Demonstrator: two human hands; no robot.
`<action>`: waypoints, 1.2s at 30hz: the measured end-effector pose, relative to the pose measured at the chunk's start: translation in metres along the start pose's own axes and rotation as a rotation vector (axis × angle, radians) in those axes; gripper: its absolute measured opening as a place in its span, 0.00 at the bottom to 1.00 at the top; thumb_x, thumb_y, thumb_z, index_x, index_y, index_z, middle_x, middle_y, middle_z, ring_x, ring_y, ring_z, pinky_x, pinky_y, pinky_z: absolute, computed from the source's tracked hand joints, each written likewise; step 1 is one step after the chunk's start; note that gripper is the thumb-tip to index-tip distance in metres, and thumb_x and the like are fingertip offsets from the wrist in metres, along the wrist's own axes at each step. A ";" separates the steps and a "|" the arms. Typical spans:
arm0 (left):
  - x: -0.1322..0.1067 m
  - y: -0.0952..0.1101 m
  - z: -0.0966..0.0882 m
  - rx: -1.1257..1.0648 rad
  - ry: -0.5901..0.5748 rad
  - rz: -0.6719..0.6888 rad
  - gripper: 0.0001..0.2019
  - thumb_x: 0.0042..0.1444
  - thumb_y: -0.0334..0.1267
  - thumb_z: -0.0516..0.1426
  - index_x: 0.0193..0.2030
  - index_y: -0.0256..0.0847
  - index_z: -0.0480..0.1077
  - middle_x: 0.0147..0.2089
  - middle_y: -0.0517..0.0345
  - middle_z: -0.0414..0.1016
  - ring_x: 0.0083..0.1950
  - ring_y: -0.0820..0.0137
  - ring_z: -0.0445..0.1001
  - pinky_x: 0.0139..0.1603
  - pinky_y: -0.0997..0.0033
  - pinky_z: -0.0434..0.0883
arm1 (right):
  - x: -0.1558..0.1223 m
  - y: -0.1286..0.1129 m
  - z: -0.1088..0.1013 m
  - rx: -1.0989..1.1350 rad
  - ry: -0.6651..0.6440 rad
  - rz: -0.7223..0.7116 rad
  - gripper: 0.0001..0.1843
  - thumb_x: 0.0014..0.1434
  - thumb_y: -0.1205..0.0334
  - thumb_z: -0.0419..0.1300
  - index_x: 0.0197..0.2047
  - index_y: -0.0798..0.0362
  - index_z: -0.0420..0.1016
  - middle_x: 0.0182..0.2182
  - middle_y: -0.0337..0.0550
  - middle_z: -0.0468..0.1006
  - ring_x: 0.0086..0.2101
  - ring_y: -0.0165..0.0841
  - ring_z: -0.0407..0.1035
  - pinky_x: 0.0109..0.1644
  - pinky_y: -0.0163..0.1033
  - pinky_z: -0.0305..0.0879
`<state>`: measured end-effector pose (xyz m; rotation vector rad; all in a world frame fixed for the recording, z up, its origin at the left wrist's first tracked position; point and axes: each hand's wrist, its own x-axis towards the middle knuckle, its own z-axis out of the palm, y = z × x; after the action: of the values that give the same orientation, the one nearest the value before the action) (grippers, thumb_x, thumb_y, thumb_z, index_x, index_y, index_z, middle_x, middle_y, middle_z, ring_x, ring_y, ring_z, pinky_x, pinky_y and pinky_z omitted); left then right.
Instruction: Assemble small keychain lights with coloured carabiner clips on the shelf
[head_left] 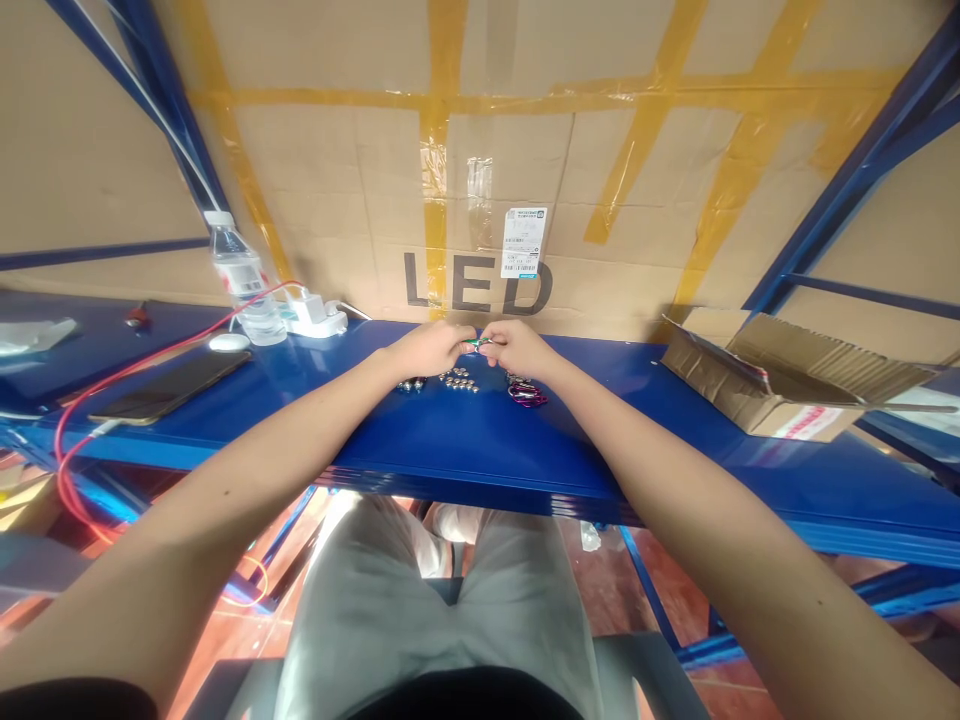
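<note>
Two hands, left hand [431, 348], right hand [516, 347], pinching small green metal clip [477, 345]

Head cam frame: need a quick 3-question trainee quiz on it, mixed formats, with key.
1. True or false: the left hand and right hand meet on one small green item.
2. What lies left of the water bottle on the blue shelf? A) phone B) open cardboard box C) scissors
3. Fill in: the small silver pieces lie just below the ____.

Key: 1 true; 2 A; 3 hands.
</note>
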<state>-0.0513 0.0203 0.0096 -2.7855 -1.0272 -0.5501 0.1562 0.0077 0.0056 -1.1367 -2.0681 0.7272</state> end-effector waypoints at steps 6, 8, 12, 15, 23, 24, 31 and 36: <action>0.003 0.004 0.008 -0.241 -0.045 -0.148 0.11 0.65 0.37 0.49 0.32 0.42 0.67 0.28 0.56 0.70 0.29 0.67 0.67 0.32 0.65 0.63 | -0.001 0.001 -0.003 -0.188 0.055 -0.115 0.06 0.60 0.69 0.58 0.32 0.53 0.73 0.23 0.36 0.73 0.27 0.30 0.64 0.34 0.35 0.57; 0.003 0.004 0.010 -0.391 -0.047 -0.190 0.13 0.66 0.38 0.49 0.30 0.42 0.66 0.27 0.57 0.70 0.29 0.68 0.67 0.32 0.66 0.65 | -0.001 -0.001 -0.004 -0.229 0.086 -0.156 0.06 0.59 0.71 0.57 0.33 0.53 0.75 0.25 0.37 0.74 0.29 0.31 0.65 0.35 0.36 0.57; 0.003 -0.002 0.014 -0.620 -0.063 -0.260 0.13 0.68 0.40 0.47 0.34 0.41 0.67 0.26 0.57 0.70 0.27 0.70 0.67 0.30 0.68 0.65 | -0.003 -0.004 -0.006 -0.247 0.092 -0.184 0.09 0.61 0.71 0.56 0.35 0.54 0.77 0.29 0.39 0.76 0.32 0.32 0.67 0.38 0.36 0.59; 0.004 -0.009 0.016 -0.684 -0.042 -0.255 0.11 0.69 0.39 0.47 0.39 0.41 0.69 0.28 0.57 0.72 0.26 0.72 0.66 0.28 0.70 0.64 | -0.004 -0.004 -0.008 -0.275 0.073 -0.151 0.09 0.63 0.69 0.56 0.34 0.54 0.77 0.31 0.41 0.77 0.33 0.32 0.67 0.38 0.36 0.59; -0.002 -0.020 0.007 -0.512 -0.002 -0.192 0.12 0.62 0.35 0.52 0.49 0.42 0.73 0.34 0.55 0.77 0.34 0.68 0.73 0.35 0.68 0.68 | -0.007 -0.005 -0.008 -0.355 -0.071 -0.021 0.10 0.65 0.67 0.58 0.31 0.53 0.76 0.30 0.42 0.77 0.32 0.34 0.68 0.38 0.38 0.59; -0.003 -0.021 0.005 -0.472 -0.017 -0.187 0.11 0.61 0.34 0.53 0.48 0.43 0.73 0.35 0.55 0.77 0.34 0.68 0.74 0.35 0.68 0.68 | -0.008 -0.005 -0.008 -0.360 -0.083 -0.018 0.11 0.65 0.67 0.59 0.30 0.53 0.75 0.29 0.42 0.77 0.32 0.34 0.68 0.39 0.39 0.59; -0.009 -0.020 -0.002 -0.029 -0.144 -0.158 0.11 0.55 0.32 0.53 0.38 0.46 0.77 0.39 0.58 0.81 0.35 0.67 0.73 0.35 0.68 0.63 | -0.010 -0.008 -0.003 -0.410 -0.122 -0.036 0.17 0.65 0.67 0.58 0.24 0.52 0.64 0.25 0.38 0.71 0.28 0.32 0.62 0.36 0.39 0.56; -0.006 -0.022 0.002 0.082 -0.191 -0.057 0.15 0.54 0.30 0.53 0.42 0.46 0.79 0.45 0.55 0.82 0.42 0.64 0.76 0.38 0.68 0.64 | -0.008 -0.003 -0.002 -0.411 -0.130 -0.063 0.17 0.64 0.66 0.58 0.24 0.51 0.62 0.24 0.37 0.68 0.26 0.31 0.60 0.33 0.38 0.54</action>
<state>-0.0698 0.0340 0.0051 -2.7857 -1.1414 -0.2447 0.1593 -0.0001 0.0072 -1.2602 -2.4255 0.3598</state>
